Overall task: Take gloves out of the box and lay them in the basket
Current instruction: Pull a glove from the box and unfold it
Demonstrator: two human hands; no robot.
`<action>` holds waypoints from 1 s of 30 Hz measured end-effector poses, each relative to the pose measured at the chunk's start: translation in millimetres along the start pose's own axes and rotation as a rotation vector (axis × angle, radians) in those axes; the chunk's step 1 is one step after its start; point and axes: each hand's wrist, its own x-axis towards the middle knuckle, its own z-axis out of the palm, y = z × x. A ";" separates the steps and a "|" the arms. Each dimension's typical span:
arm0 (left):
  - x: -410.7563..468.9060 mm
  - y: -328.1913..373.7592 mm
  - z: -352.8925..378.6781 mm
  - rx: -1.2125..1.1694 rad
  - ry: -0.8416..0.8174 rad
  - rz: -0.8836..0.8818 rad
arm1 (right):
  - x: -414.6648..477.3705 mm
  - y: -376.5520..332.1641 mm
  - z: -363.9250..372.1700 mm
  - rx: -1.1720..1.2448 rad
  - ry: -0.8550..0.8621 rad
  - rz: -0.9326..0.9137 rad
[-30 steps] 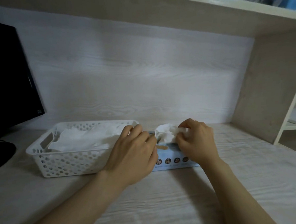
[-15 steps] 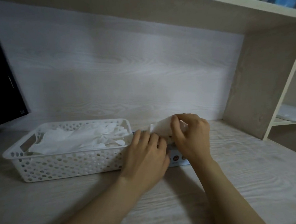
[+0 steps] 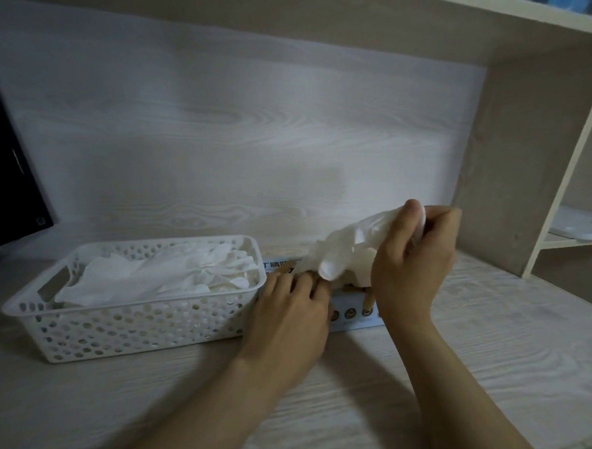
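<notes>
Fingers (image 3: 413, 213) of the right hand (image 3: 413, 262) pinch a white glove (image 3: 350, 245), stretched slantwise above the box (image 3: 357, 316), lower end at the opening. The left hand (image 3: 292, 313) lies flat, pressing the box down. Basket (image 3: 138, 327) sits just left of the box, nearer that left hand.

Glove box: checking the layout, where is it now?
Head view: the glove box sits on the desk just right of the basket, mostly hidden behind the left hand and right hand.
</notes>
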 end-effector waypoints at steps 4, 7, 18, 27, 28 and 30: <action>2.7 -3.5 -20.1 -0.214 0.119 -0.025 | -3.1 -2.5 -1.4 0.028 -0.058 -0.038; 3.4 -4.8 -35.8 -0.307 0.218 -0.054 | -7.3 -4.7 -1.4 0.055 -0.257 -0.043; -0.2 -27.7 -49.2 -0.343 0.413 -0.067 | -4.0 -13.8 -9.2 0.552 -0.822 0.461; 5.0 -38.4 -55.8 -0.517 0.546 -0.229 | -8.6 -13.6 -4.3 0.538 -1.048 0.321; 4.8 -38.9 -57.3 -0.544 0.553 -0.244 | -9.6 -13.0 -4.4 0.542 -1.062 0.309; 4.6 -38.8 -60.5 -0.553 0.571 -0.272 | -11.3 -12.2 -3.0 0.459 -1.060 0.297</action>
